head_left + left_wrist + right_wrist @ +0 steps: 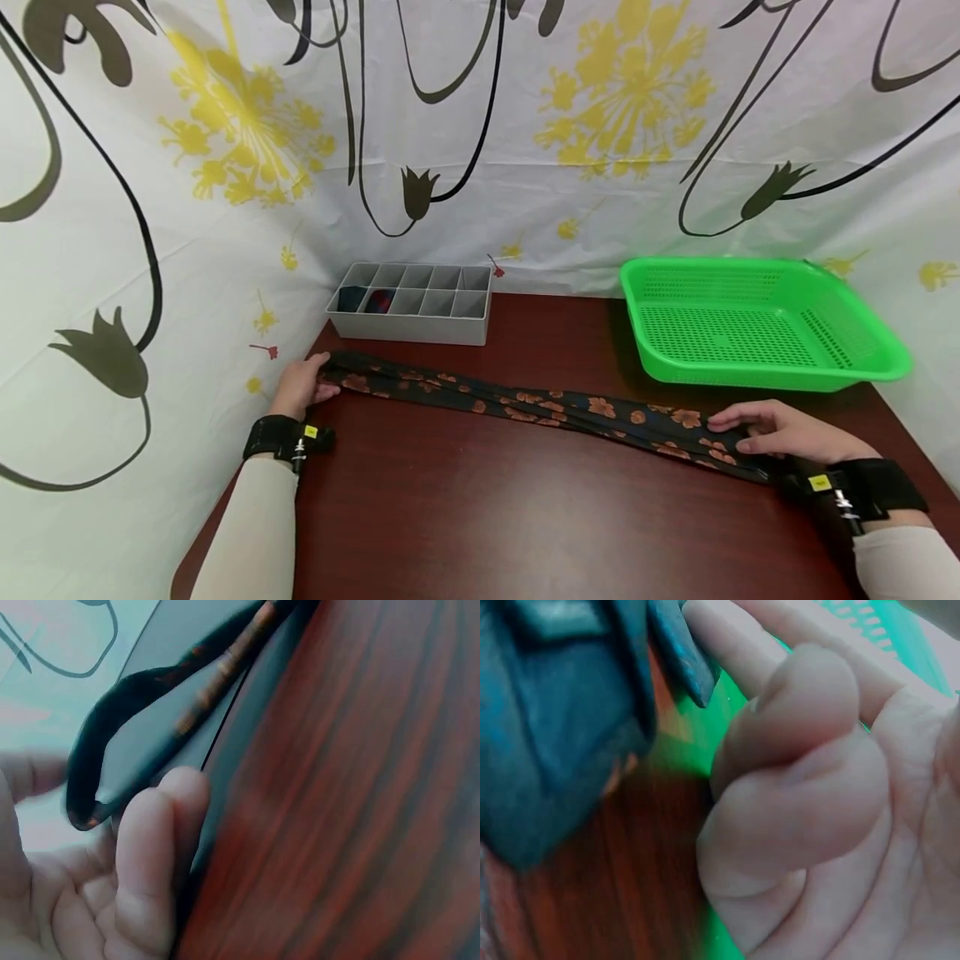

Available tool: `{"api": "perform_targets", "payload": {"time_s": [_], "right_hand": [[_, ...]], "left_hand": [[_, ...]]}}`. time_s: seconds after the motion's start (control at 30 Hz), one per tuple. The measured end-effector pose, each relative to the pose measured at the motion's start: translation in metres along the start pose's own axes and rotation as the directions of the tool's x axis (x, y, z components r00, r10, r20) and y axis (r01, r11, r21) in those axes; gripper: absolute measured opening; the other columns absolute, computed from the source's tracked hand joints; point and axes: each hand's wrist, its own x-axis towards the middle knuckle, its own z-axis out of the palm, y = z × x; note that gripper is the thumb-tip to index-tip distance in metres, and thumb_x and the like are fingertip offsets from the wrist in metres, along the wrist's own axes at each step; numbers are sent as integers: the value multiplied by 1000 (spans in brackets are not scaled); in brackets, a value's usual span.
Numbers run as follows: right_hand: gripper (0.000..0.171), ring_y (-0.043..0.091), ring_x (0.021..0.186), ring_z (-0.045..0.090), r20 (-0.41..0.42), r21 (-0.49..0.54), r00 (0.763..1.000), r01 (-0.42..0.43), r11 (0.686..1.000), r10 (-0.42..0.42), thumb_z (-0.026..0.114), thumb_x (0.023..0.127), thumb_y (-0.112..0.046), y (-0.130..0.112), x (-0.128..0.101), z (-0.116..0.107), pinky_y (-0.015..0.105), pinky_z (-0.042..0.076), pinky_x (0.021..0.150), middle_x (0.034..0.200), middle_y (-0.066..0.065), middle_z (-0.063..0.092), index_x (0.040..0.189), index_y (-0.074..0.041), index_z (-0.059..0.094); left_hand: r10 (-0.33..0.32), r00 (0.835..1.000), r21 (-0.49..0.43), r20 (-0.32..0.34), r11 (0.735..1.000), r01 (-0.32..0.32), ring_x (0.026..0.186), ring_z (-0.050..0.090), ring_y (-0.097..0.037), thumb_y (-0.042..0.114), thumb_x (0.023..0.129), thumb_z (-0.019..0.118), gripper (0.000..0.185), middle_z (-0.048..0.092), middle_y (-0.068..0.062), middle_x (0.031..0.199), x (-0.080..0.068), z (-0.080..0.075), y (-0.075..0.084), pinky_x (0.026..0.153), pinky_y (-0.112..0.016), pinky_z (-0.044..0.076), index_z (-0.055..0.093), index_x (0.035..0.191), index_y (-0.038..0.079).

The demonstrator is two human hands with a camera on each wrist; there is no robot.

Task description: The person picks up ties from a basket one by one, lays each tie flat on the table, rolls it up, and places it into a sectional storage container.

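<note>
Dark wooden table (465, 508) carries a long black necktie (540, 408) with orange flowers, folded lengthwise; left hand (300, 385) grips one end, right hand (787, 432) lies flat-fingered on the other.

The bench (465, 500) looks like dark red-brown wood grain with a smooth, faintly glossy finish. The tie (540, 408) is soft matt cloth — dark, printed with orange flowers. The basket (862, 367) is bright green perforated plastic, slightly shiny; the divided organizer (408, 329) is matt grey, probably plastic. The backdrop (525, 167) is creased printed fabric — or perhaps thin sheeting.
</note>
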Motion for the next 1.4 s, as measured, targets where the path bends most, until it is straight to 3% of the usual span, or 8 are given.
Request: {"api": "perform_targets", "payload": {"time_s": [0.2, 0.33, 0.43, 0.57, 0.7, 0.87, 1.0, 1.4], "right_hand": [[49, 22, 58, 35, -97, -224, 995, -57, 973, 36, 75, 92, 7, -3, 4, 12, 29, 38, 53, 118, -5, 65, 139, 1, 62], [48, 13, 59, 40, -146, -343, 983, -159, 926, 114, 80, 92, -5, -5, 6, 16, 28, 37, 53, 104, 4, 53, 137, -7, 64], [36, 10, 63, 44, -188, -389, 972, -204, 898, 140, 80, 94, -10, -6, 8, 16, 29, 37, 55, 98, 2, 53, 128, -12, 67], [19, 9, 65, 50, -238, -433, 963, -220, 874, 124, 75, 98, -9, -6, 7, 14, 28, 37, 58, 87, -5, 59, 114, -19, 71], [18, 7, 60, 49, -264, -436, 955, -244, 866, 137, 76, 97, -10, -6, 5, 15, 27, 37, 58, 86, -4, 60, 113, -18, 72], [30, 5, 70, 46, -284, -491, 945, -290, 822, 163, 84, 91, -16, -9, 3, 16, 27, 35, 59, 99, -2, 56, 118, -19, 71], [37, 4, 71, 43, -255, -486, 953, -272, 831, 163, 86, 87, -12, -11, -2, 14, 27, 34, 58, 101, -1, 54, 120, -15, 70], [21, 0, 67, 48, -284, -530, 949, -273, 803, 136, 82, 92, -13, -13, 5, 16, 25, 36, 59, 82, -13, 55, 101, -23, 66]], "left_hand": [[56, 997, 134, -48, 990, -49, 68, 72, -2, 40, 104, 67, 53, 68, 3, 86, 0, 3, -5, 68, -18, 60, 63, 129, -7], [13, 999, 13, -52, 1000, -12, 62, 72, -2, 26, 110, 49, 53, 71, 6, 77, -2, 5, -3, 64, -18, 60, 49, 147, -11], [-22, 997, -62, -70, 998, 18, 58, 72, -5, 34, 110, 46, 58, 70, 3, 68, -3, 6, 0, 61, -20, 60, 45, 149, -9], [28, 997, 56, -73, 998, -24, 58, 68, -6, 58, 101, 64, 54, 60, 7, 63, -1, 9, 4, 65, -20, 58, 65, 104, 4], [77, 997, 174, -30, 982, -70, 57, 64, -6, 58, 96, 72, 55, 55, 9, 56, 0, 10, 5, 65, -21, 55, 50, 68, 17], [85, 996, 175, 29, 981, -88, 60, 66, -3, 48, 108, 58, 49, 62, 8, 63, 0, 4, 2, 65, -18, 55, 66, 105, 0], [89, 994, 138, 61, 986, -96, 63, 67, -2, 43, 112, 49, 63, 68, 6, 72, 3, 2, -2, 65, -18, 57, 53, 143, -12], [87, 994, 156, 68, 983, -96, 64, 67, -1, 41, 113, 46, 65, 68, 3, 81, -1, -1, -1, 65, -17, 57, 47, 149, -13]]}}
